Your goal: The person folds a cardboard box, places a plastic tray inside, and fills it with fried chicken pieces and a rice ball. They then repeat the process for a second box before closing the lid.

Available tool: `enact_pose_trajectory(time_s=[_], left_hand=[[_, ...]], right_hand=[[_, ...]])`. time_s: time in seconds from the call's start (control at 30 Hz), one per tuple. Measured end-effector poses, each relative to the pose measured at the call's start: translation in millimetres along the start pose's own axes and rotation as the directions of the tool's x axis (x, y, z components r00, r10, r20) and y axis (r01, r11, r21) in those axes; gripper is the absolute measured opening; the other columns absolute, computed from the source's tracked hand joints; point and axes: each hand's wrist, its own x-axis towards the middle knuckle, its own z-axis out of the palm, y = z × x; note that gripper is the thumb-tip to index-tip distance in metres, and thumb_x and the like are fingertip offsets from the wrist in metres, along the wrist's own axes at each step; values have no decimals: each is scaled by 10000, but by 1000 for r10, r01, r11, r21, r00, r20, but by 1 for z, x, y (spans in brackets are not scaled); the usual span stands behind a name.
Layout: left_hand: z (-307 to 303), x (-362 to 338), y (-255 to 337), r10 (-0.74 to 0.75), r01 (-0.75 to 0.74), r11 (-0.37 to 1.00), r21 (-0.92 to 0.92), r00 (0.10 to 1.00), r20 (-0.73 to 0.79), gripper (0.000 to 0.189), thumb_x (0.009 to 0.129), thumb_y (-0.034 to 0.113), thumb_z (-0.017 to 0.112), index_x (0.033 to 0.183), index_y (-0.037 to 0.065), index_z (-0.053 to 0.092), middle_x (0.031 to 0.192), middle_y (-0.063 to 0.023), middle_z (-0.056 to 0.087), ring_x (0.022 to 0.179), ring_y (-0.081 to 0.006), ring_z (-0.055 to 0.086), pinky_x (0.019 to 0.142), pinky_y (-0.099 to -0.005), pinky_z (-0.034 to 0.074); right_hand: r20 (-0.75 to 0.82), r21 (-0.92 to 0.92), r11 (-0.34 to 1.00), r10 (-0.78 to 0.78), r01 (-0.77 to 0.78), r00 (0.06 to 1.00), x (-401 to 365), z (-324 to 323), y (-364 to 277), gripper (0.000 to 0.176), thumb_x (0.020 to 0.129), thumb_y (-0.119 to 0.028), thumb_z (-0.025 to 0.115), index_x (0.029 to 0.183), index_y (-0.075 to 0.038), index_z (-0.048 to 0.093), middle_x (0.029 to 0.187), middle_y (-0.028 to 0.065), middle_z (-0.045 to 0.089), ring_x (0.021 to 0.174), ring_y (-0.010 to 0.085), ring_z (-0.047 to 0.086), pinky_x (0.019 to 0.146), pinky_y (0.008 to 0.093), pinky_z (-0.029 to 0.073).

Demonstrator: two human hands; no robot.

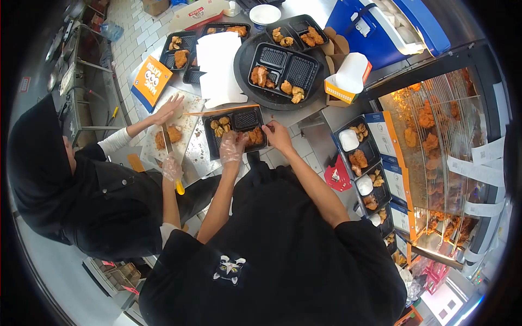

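Note:
A black compartment tray with fried pieces stands at the near edge of the counter. My left hand, in a clear plastic glove, is inside it at the sliced fried chicken; its fingers are bent, and what they hold is partly hidden. My bare right hand pinches the tray's right rim. Small fried pieces fill the tray's left compartment. Beyond it, another tray with fried pieces rests on a round black board.
At the left, a co-worker holds a yellow-handled knife over fried chicken on a board. Filled trays line the right side beside a heated display. A blue cooler and a paper box stand at the back right.

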Motion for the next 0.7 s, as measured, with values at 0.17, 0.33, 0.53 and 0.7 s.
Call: enact_pose_trajectory(time_s=[0.17, 0.33, 0.53, 0.7], left_hand=[[7, 3, 11, -56, 56, 998, -23, 998, -30, 325, 836, 253, 740, 917, -6, 562, 909, -213, 584, 835, -424, 611, 728, -498, 485], [8, 11, -2, -64, 56, 984, -169, 997, -44, 376, 787, 268, 824, 886, -16, 598, 816, -194, 637, 756, -321, 635, 689, -439, 496], [-30, 0, -3, -72, 68, 996, -57, 994, -79, 433, 860, 332, 754, 1076, -29, 649, 1048, -225, 653, 925, -384, 644, 827, -447, 502], [-33, 2, -8, -57, 13, 954, -299, 989, -137, 284, 929, 278, 697, 941, -3, 663, 832, -144, 651, 750, -245, 635, 716, -363, 503]], right_hand=[[-26, -50, 999, 12, -14, 1000, 2, 1, -1, 353, 916, -322, 670, 1005, 20, 673, 870, 197, 716, 837, 342, 699, 764, 414, 529], [55, -18, 994, -105, 106, 993, 12, -44, -23, 338, 899, -339, 693, 891, -2, 686, 820, 162, 703, 820, 334, 694, 746, 424, 526], [-353, 63, 870, -439, 489, 826, 45, -273, -148, 95, 863, -8, 572, 787, -22, 628, 841, 95, 662, 821, 216, 641, 789, 351, 514], [-512, -504, 792, -596, 345, 619, 198, -459, -142, 284, 893, -120, 638, 1162, -38, 598, 1010, 186, 691, 971, 286, 676, 876, 393, 526]])
